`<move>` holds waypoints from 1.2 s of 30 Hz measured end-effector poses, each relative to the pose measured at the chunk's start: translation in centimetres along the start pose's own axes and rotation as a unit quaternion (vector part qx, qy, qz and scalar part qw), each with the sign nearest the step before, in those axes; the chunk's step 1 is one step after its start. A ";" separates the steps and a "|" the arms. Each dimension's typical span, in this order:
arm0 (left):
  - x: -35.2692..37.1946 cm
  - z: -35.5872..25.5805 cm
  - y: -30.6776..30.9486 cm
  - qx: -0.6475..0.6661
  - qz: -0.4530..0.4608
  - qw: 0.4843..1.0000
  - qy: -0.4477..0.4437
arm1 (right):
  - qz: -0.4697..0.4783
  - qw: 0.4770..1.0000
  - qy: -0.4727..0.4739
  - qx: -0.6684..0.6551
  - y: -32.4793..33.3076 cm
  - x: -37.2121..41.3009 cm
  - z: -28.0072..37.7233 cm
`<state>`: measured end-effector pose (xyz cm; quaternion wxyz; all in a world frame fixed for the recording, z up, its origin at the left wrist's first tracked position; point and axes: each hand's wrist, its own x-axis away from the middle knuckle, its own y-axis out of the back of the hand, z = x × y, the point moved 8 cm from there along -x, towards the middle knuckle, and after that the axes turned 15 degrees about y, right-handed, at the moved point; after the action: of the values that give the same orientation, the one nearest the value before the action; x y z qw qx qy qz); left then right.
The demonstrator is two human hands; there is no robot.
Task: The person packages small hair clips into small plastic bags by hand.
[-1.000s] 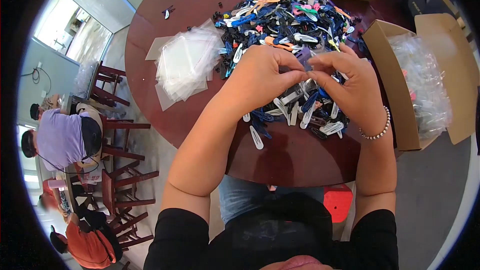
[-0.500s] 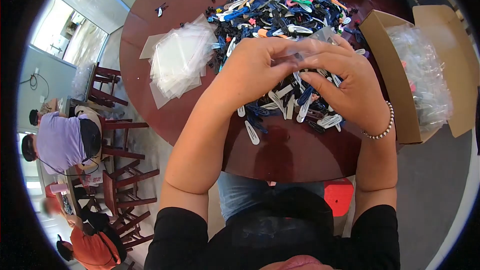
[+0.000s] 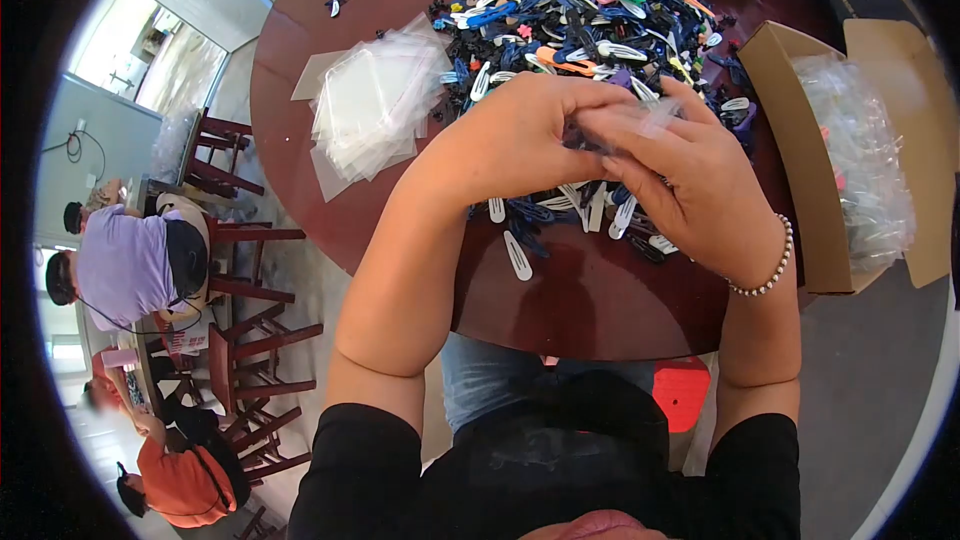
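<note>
Over the front of a pile of hair clips (image 3: 560, 25), my two hands meet around a small clear plastic bag (image 3: 660, 118). My left hand (image 3: 535, 135) curls its fingers against the bag from the left. From the right, my right hand (image 3: 700, 175), with a beaded bracelet at the wrist, closes on it too. Something dark shows between the palms, but my fingers hide most of it. White snap clips (image 3: 518, 256) lie just below my hands, among navy and black ones.
A loose stack of flat clear bags (image 3: 365, 105) lies left of the pile on the round dark red table (image 3: 590, 310). At the right stands an open cardboard box (image 3: 790, 140) with filled clear bags (image 3: 850, 160). Two people sit among wooden stools (image 3: 250, 360) at far left.
Both hands stay together at the bag; my fingers have shifted over it, and less of its clear film stands out above them. The whole view has moved slightly.
</note>
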<state>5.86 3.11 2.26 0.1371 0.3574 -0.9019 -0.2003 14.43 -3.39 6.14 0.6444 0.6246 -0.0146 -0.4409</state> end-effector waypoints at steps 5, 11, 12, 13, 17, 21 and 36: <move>-0.2 0.9 0.6 0.024 -0.020 0.999 -0.026 | -0.041 0.996 0.074 0.029 0.3 -0.4 1.1; -0.4 0.6 -0.2 0.164 0.054 0.984 -0.036 | -0.077 0.993 0.084 0.023 1.4 -0.6 1.5; -0.5 0.5 -0.2 0.164 0.057 0.984 -0.040 | -0.073 0.994 0.082 0.021 1.4 -0.7 1.4; -0.5 0.3 -0.2 0.163 0.061 0.984 -0.045 | -0.069 0.994 0.080 0.018 1.5 -0.7 1.4; -1.2 1.8 0.6 0.159 0.046 0.986 0.012 | -0.121 0.991 0.043 0.044 3.5 -0.1 -0.2; -1.1 3.0 3.0 0.167 -0.077 0.979 0.084 | -0.246 0.963 -0.105 0.025 6.1 2.8 -5.4; -1.4 3.6 3.4 0.235 -0.137 0.960 0.060 | -0.056 0.989 0.012 0.137 -1.7 1.0 -5.1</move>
<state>3.49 7.28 0.50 0.0746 0.5113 -0.8559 0.0222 16.99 0.42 3.08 0.5273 0.7122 -0.0320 -0.4623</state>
